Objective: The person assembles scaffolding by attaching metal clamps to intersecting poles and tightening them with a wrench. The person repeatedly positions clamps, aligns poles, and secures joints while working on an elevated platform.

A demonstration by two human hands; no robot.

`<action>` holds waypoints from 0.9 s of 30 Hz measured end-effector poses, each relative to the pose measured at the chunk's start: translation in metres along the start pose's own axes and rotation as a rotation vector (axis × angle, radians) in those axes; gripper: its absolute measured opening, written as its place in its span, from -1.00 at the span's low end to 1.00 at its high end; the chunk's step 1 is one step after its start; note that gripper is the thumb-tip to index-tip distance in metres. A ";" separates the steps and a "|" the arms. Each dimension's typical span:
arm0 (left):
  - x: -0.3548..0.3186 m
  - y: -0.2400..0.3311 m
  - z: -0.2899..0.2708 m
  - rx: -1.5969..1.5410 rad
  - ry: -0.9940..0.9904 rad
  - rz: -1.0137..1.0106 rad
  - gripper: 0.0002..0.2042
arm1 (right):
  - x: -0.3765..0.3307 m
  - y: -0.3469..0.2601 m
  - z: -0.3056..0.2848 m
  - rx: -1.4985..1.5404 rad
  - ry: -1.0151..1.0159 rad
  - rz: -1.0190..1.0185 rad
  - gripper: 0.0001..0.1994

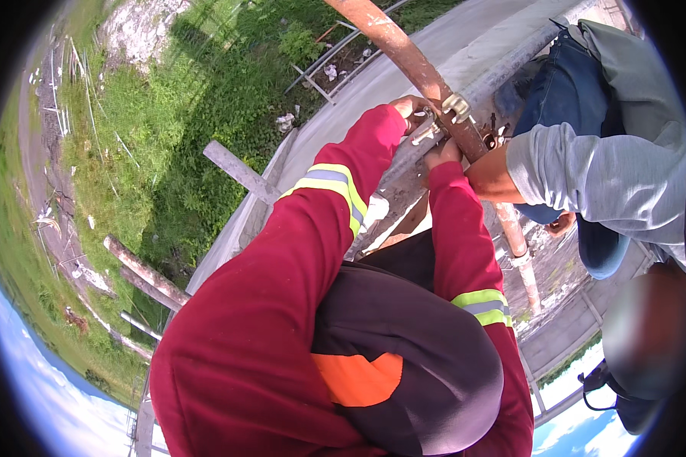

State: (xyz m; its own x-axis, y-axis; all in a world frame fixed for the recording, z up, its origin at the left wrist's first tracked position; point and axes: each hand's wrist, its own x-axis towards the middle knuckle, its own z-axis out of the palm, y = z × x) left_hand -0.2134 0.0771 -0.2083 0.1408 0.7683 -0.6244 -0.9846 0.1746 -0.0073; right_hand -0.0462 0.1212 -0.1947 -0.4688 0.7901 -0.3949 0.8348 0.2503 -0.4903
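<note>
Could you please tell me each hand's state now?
Left hand: fingers curled at the fitting; grip unclear.
Right hand: partly hidden near the pipe; cannot be told.

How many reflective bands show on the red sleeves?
2: the left band is on the left sleeve, the right band on the right sleeve. Hidden parts of the sleeves may carry more.

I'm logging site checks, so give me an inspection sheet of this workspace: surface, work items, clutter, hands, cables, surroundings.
Surface: pale grey slab, rusty pole crossing it.
Work items: metal clamp on the pole.
Clutter: pale scraps on the grass.
Hands: left hand near the clamp; right hand beside the pole; grips partly hidden.
Cables: nothing seen.
Surroundings: co-worker's grey sleeve at right; sky at the lower left rim.
</note>
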 end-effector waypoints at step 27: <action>-0.018 -0.004 0.012 0.160 0.144 -0.001 -0.78 | -0.043 -0.204 -0.130 0.262 0.454 -0.351 -0.64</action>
State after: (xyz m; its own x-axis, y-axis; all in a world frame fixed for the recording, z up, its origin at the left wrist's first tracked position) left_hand -0.2103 0.0697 -0.1876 0.1138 0.6740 -0.7299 -0.9539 0.2795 0.1095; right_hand -0.1584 0.1090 0.0233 -0.4847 0.8589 0.1651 0.5281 0.4379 -0.7276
